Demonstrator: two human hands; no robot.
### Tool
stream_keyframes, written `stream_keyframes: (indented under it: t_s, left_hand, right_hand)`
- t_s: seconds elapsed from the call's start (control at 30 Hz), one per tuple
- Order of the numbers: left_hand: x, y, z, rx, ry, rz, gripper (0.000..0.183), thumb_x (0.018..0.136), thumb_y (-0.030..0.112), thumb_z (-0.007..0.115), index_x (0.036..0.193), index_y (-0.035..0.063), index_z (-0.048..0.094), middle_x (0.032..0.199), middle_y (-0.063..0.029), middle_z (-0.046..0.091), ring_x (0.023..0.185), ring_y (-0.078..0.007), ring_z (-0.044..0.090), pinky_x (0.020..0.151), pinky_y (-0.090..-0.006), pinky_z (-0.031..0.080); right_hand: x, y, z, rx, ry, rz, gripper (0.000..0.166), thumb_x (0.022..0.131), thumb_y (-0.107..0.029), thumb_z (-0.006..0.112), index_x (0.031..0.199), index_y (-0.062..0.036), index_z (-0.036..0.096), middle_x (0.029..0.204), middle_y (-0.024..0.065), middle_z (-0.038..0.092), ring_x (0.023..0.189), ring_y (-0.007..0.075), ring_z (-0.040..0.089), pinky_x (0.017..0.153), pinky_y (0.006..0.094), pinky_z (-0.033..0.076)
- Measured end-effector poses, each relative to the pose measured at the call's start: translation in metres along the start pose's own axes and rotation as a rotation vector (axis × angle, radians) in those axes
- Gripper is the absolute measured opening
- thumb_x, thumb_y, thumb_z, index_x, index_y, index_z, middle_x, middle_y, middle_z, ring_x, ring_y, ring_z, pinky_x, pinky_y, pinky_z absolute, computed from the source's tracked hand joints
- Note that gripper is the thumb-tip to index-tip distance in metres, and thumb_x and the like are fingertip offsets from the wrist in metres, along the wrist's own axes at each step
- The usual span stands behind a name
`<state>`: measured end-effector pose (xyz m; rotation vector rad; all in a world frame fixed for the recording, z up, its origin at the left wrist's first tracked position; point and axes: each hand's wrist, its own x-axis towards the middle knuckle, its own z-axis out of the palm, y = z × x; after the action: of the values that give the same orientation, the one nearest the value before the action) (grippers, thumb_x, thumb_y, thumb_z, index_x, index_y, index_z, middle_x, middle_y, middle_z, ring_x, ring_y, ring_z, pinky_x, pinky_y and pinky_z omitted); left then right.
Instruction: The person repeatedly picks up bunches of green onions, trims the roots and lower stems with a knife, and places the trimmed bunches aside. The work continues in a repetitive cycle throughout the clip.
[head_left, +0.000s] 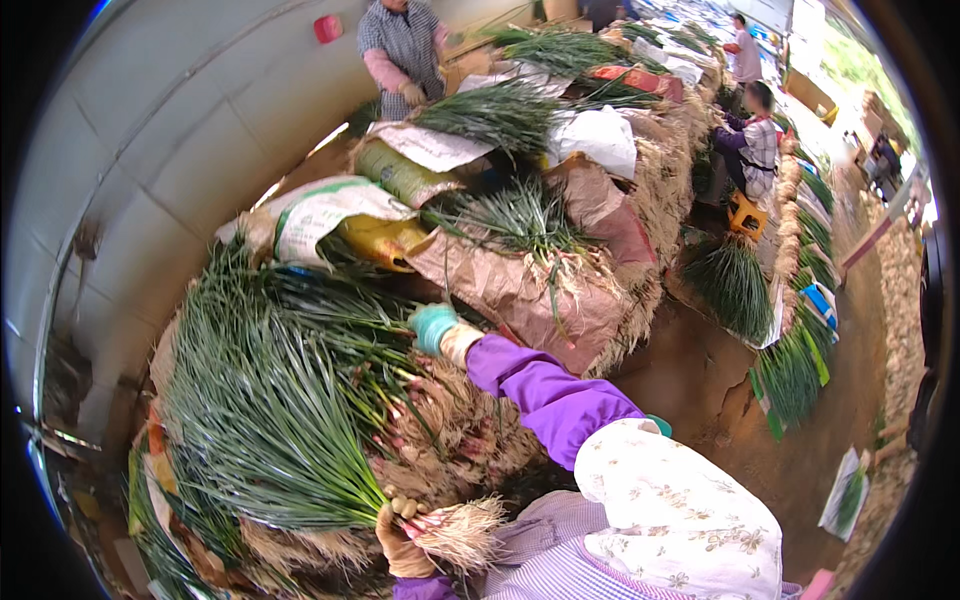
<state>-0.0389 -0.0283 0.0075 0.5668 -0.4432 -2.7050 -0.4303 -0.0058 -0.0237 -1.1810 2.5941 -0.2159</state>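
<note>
My left hand (397, 536), in a tan glove, grips a bunch of green onions (307, 450) just above its pale roots. The long green leaves fan out to the upper left over a large heap, and the roots (461, 532) hang toward my checked apron. My right arm, in a purple sleeve, stretches across the heap. At its end my right hand (435, 328), in a teal glove, is at the far edge of the heaped green onions (390, 337); its fingers are hard to make out. Below it lie matted roots (457, 427) with pinkish stem bases.
Beyond the heap, a loose bunch (532, 225) lies on a brown woven sack (517, 285). A person (405, 60) stands at the far left of the piles. Another person (750, 142) sits on a yellow stool (746, 216) at right. Brown floor (675, 375) runs between rows.
</note>
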Motion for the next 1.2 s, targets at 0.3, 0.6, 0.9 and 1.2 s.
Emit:
stream_keyframes:
  t_s: [0.3,0.6,0.9,1.2]
  left_hand:
    - [0.013,-0.017,0.034,0.252,0.061,-0.156,0.058,0.088,0.036,0.054,0.135,0.0018,0.049,0.115,-0.0127,0.063,0.079,-0.0248,0.064,0.078,-0.043,0.055]
    - [0.016,-0.03,-0.012,0.109,0.123,-0.162,0.025,0.088,0.017,0.061,0.104,-0.0014,0.064,0.077,-0.0102,0.069,0.058,-0.0231,0.065,0.058,-0.0371,0.058]
    - [0.018,-0.031,0.001,0.071,0.144,-0.039,0.023,0.088,0.018,0.06,0.097,-0.0022,0.064,0.084,-0.0101,0.069,0.053,-0.0213,0.063,0.049,-0.0346,0.058]
    - [0.01,-0.026,0.015,0.232,0.066,-0.125,0.022,0.09,0.027,0.06,0.087,0.0059,0.065,0.067,-0.0041,0.062,0.05,-0.0112,0.056,0.043,-0.0223,0.047]
  right_hand:
    - [-0.126,-0.024,-0.023,1.016,0.014,0.026,0.027,0.084,-0.023,0.071,0.101,-0.0025,0.071,0.084,0.0034,0.069,0.079,0.0089,0.062,0.072,0.0251,0.05]
    - [-0.19,-0.105,0.043,1.331,-0.308,0.11,0.04,0.085,-0.033,0.072,0.11,-0.0017,0.069,0.084,0.0059,0.069,0.077,0.0108,0.062,0.07,0.0272,0.05]
    - [-0.149,-0.115,0.026,1.323,-0.21,-0.004,0.032,0.086,-0.033,0.071,0.092,-0.0019,0.067,0.064,-0.0023,0.052,0.058,0.008,0.046,0.052,0.0254,0.037]
    - [-0.151,-0.109,0.059,0.427,0.695,-0.433,0.016,0.083,-0.023,0.064,0.077,-0.0087,0.064,0.064,0.0125,0.059,0.062,0.0327,0.059,0.058,0.0438,0.045]
